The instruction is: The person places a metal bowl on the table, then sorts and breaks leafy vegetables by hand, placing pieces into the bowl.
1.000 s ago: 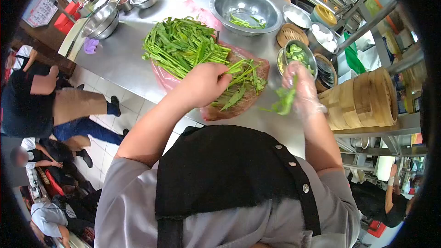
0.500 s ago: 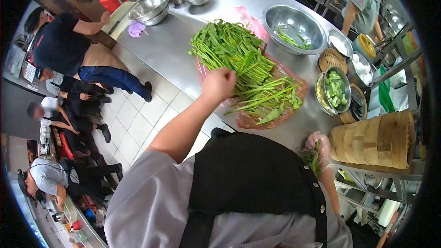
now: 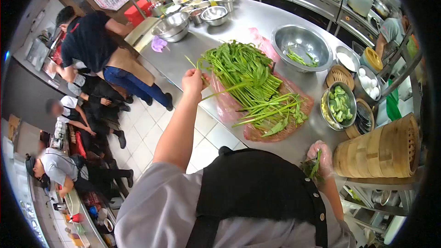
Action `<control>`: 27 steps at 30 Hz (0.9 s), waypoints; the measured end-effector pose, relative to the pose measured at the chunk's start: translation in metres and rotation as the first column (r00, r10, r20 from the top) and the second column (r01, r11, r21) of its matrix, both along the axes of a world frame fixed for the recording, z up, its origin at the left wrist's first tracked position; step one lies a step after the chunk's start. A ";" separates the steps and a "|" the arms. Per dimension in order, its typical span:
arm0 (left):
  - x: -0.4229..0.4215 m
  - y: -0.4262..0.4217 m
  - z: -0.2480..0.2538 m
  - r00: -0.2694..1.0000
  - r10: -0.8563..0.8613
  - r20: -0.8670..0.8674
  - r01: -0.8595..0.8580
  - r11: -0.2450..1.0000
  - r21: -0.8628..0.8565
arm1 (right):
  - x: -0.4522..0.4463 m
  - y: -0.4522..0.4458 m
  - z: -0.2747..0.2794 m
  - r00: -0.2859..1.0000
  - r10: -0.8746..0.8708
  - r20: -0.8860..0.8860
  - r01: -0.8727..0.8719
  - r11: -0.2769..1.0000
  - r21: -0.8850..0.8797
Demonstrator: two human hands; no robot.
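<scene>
My left hand [image 3: 194, 82], bare, is closed around a long green stalk of water spinach [image 3: 219, 93], held just left of the main heap and over the table's near edge. The heap of water spinach [image 3: 241, 62], leafy at the far end with stalks toward me, lies on a pink plastic bag [image 3: 294, 103]. Loose stalks [image 3: 275, 115] are strewn across its near side. Down at the right, my right hand [image 3: 321, 154] wears a clear plastic glove and grips a small bunch of leafy greens [image 3: 313, 167].
A large steel bowl [image 3: 301, 41] with a few cut stems stands beyond the heap. To the right are a broccoli bowl [image 3: 341, 103], eggs [image 3: 368, 82] and a bamboo steamer [image 3: 374, 149]. Smaller steel bowls [image 3: 215, 14] crowd the far end. Co-workers [image 3: 94, 41] are at the left.
My left hand has moved left and away from the heap, drawing a stalk with it. The right hand keeps its bunch beside the steamer. The view has shifted slightly.
</scene>
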State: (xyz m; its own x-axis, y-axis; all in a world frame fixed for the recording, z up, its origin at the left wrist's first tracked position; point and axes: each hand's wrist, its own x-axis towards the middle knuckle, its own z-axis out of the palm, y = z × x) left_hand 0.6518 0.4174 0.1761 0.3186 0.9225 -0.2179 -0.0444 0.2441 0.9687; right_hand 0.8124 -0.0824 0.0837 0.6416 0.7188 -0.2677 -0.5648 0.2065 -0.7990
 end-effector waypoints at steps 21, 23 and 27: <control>0.093 -0.083 0.106 0.939 -0.204 0.278 0.085 0.918 0.386 | 0.014 -0.011 -0.013 0.991 0.121 -0.064 -0.118 0.992 0.048; 0.105 -0.077 0.054 0.962 -0.202 0.186 0.124 0.925 0.359 | 0.006 -0.006 -0.002 0.998 0.050 -0.032 -0.050 0.999 -0.018; 0.096 -0.084 -0.013 0.958 -0.286 -0.002 0.282 0.944 0.171 | 0.003 -0.005 0.019 0.975 0.075 0.210 -0.023 0.970 -0.242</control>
State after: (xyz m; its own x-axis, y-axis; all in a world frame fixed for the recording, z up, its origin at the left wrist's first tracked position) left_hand 0.7479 0.3337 0.1635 0.5757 0.8156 -0.0575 -0.0194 0.0839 0.9963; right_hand 0.8153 -0.0874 0.1025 0.6684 0.6837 -0.2928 -0.3783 -0.0265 -0.9253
